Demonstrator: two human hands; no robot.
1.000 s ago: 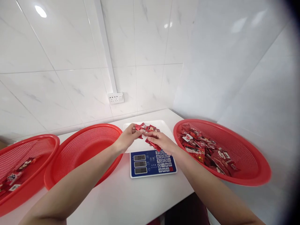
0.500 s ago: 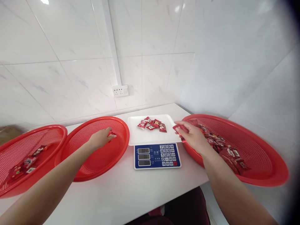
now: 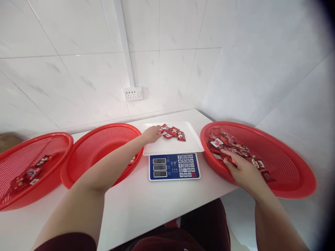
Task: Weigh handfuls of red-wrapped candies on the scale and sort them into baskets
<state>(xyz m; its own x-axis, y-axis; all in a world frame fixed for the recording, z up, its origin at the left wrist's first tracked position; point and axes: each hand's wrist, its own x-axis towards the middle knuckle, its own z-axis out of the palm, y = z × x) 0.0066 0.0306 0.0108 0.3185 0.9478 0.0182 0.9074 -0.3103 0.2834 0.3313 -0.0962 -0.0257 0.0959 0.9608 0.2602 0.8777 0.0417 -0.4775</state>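
A digital scale [image 3: 174, 166] with a white weighing tray [image 3: 192, 141] sits mid-table, with several red candy packets [image 3: 171, 131] on the tray. My left hand [image 3: 151, 134] reaches onto the tray's left side, fingers curled at the nearest packets. My right hand [image 3: 242, 169] rests inside the right red basket [image 3: 293, 181], fingers closed over red candy packets [image 3: 230, 148] piled there. Whether it grips one is unclear. A red packet [image 3: 132, 160] lies in the middle red basket [image 3: 91, 153], partly behind my left forearm.
A third red basket [image 3: 52, 139] at far left holds several packets [image 3: 30, 172]. A white wall socket [image 3: 133, 93] is on the tiled wall behind the scale. The white table edge runs just before my lap.
My left hand left the middle basket and moved right onto the scale tray. My right hand went from the tray's edge into the right basket's candy pile.
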